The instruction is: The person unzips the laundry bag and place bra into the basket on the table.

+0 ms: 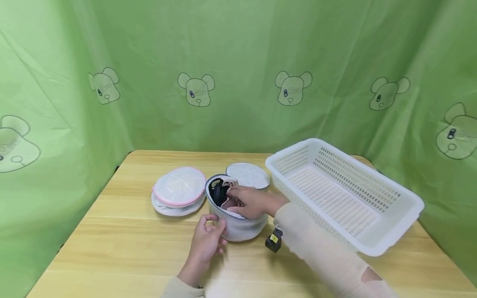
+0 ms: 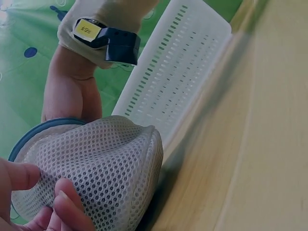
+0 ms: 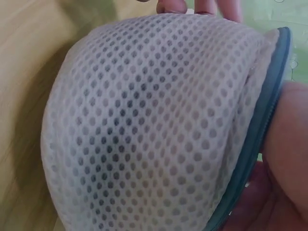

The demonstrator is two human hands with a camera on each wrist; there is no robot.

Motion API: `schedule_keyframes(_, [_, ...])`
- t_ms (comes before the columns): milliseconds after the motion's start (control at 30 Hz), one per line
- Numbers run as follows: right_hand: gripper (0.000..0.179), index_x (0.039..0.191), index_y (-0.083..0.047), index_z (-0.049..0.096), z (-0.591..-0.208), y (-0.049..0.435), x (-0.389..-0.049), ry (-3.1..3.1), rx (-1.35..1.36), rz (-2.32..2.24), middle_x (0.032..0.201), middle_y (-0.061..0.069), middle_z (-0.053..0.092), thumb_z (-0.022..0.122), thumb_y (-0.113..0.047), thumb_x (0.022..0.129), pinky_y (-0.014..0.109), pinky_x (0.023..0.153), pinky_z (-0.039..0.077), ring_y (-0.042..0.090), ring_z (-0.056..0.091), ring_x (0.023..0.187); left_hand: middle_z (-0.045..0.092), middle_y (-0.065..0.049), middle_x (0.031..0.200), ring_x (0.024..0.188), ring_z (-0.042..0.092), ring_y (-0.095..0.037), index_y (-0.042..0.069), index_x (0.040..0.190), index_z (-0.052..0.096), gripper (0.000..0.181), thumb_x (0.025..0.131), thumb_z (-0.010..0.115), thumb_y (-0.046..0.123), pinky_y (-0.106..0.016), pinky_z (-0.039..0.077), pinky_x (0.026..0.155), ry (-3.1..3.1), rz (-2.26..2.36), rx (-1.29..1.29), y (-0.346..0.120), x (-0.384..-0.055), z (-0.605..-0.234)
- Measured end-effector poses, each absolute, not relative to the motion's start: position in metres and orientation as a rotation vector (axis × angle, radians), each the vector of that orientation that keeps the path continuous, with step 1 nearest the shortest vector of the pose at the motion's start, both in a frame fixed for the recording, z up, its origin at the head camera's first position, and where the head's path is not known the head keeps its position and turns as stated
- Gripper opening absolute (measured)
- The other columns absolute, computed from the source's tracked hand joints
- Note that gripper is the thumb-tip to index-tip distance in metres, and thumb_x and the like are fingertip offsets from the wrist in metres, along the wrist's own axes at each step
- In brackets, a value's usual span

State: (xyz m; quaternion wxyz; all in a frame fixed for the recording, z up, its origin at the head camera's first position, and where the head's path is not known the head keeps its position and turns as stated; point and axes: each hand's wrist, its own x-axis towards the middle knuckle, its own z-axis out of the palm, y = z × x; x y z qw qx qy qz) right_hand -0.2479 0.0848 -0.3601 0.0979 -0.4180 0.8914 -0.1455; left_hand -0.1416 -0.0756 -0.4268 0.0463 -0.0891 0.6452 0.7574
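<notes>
A round mesh laundry bag (image 1: 242, 227) with a blue-grey zip rim stands on the table, its lid (image 1: 249, 175) folded back behind it. Inside lie a black strappy item (image 1: 217, 191) and pinkish-brown cloth (image 1: 229, 203) with thin light straps. My right hand (image 1: 251, 202) reaches over the rim into the bag, thumb and fingers around the pinkish-brown cloth; its fingertips are partly hidden. At the near left side, my left hand (image 1: 208, 238) holds the mesh wall between thumb and bent fingers. In the left wrist view, the left thumb (image 2: 21, 176) touches the mesh.
Left of the bag, a flat white mesh bag (image 1: 179, 190) with a pink rim lies on the wooden table (image 1: 123, 231). A large white perforated basket (image 1: 395, 223) stands at the right, close to the right forearm. A green curtain (image 1: 238, 41) hangs behind.
</notes>
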Motion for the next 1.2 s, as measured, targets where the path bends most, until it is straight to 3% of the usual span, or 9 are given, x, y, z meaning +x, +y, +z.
schedule_keyframes(167, [0.043,0.124,0.0,0.058,-0.359,0.086,-0.245,2.615,-1.285,-0.429,0.115,0.013,0.06,0.063,-0.031,0.094,0.039,0.091,0.049,0.025,0.058,0.101,0.062,-0.005,0.078,0.054,0.055,-0.011,0.005,0.118,0.043,0.033,0.096,0.061,0.021,-0.021,0.044,0.042,1.989,2.295,-0.283,-0.075,-0.141,-0.428])
schedule_keyframes(333, [0.056,0.134,0.0,0.054,-0.356,0.09,-0.244,2.566,-1.279,-0.371,0.137,0.022,0.048,0.067,-0.032,0.09,0.044,0.102,0.043,0.033,0.055,0.116,0.062,-0.006,0.078,0.054,0.055,-0.011,0.003,0.114,0.046,0.024,0.098,0.056,0.017,-0.021,0.044,0.043,2.001,2.291,-0.287,-0.075,-0.141,-0.429])
schedule_keyframes(467, [0.061,0.138,-0.001,0.051,-0.353,0.088,-0.241,2.52,-1.239,-0.358,0.144,0.024,0.039,0.069,-0.025,0.085,0.046,0.105,0.04,0.034,0.053,0.118,0.061,-0.006,0.081,0.054,0.054,-0.012,0.003,0.107,0.048,0.03,0.102,0.05,0.033,-0.021,0.045,0.043,2.017,2.3,-0.293,-0.073,-0.14,-0.428])
schedule_keyframes(567, [0.064,0.14,-0.002,0.048,-0.352,0.086,-0.238,2.489,-1.195,-0.373,0.146,0.022,0.036,0.069,-0.022,0.083,0.043,0.103,0.041,0.028,0.055,0.114,0.061,-0.005,0.08,0.054,0.054,-0.013,0.004,0.104,0.048,0.036,0.099,0.053,0.039,-0.022,0.045,0.042,2.033,2.295,-0.3,-0.072,-0.14,-0.426])
schedule_keyframes(733, [0.073,0.145,-0.005,0.042,-0.351,0.086,-0.234,2.464,-1.086,-0.29,0.152,0.021,0.029,0.073,-0.027,0.083,0.045,0.104,0.04,0.032,0.05,0.122,0.06,-0.003,0.077,0.052,0.054,-0.012,0.003,0.102,0.05,0.025,0.096,0.062,0.025,-0.021,0.044,0.041,2.016,2.313,-0.306,-0.071,-0.138,-0.425])
schedule_keyframes(1033, [0.068,0.14,-0.003,0.046,-0.352,0.084,-0.233,2.471,-1.099,-0.3,0.146,0.022,0.038,0.069,-0.021,0.079,0.047,0.104,0.04,0.035,0.048,0.124,0.058,-0.003,0.076,0.054,0.054,-0.011,0.002,0.095,0.051,0.011,0.095,0.058,0.011,-0.02,0.045,0.041,2.005,2.344,-0.338,-0.073,-0.138,-0.424])
schedule_keyframes(1200, [0.072,0.14,-0.004,0.048,-0.359,0.086,-0.236,2.556,-1.104,-0.311,0.139,0.021,0.044,0.076,-0.014,0.074,0.042,0.097,0.047,0.032,0.055,0.112,0.059,-0.004,0.076,0.054,0.054,-0.011,0.001,0.095,0.052,0.012,0.094,0.059,0.011,-0.02,0.046,0.042,2.001,2.354,-0.336,-0.075,-0.139,-0.423])
